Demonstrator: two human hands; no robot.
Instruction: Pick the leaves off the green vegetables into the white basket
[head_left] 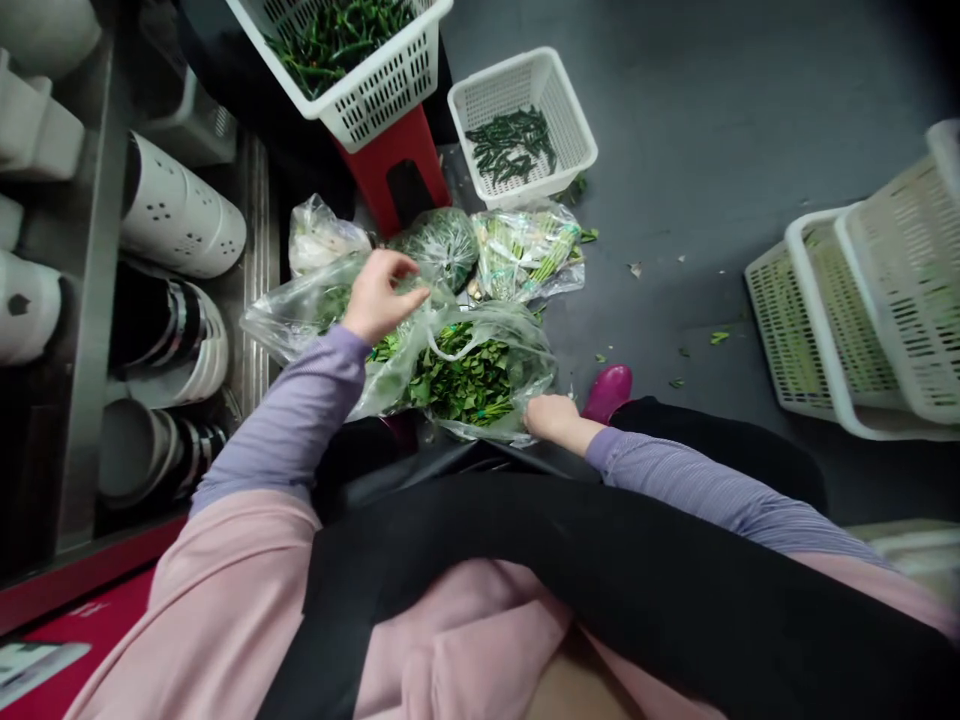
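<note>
A clear plastic bag (536,355) full of leafy greens (465,378) lies open in front of me between my feet. My right hand (553,418) is closed on the near right edge of this bag. Over the bag's left side hovers my left hand (386,297), its thumb and fingers apart and nothing visible between them. Beneath that hand spreads another plastic bag (289,310) with greens inside. Just beyond are a rounded bag of dark greens (442,245) and a bag of long green stalks (529,250).
A white basket of green chillies (341,45) rests on a red stool (397,170). Another white basket (574,150) with chillies stands on the floor. Stacked baskets (814,330) are at right. Metal shelving (105,250) with white containers (184,210) borders the left. Leaf scraps (718,338) dot the floor.
</note>
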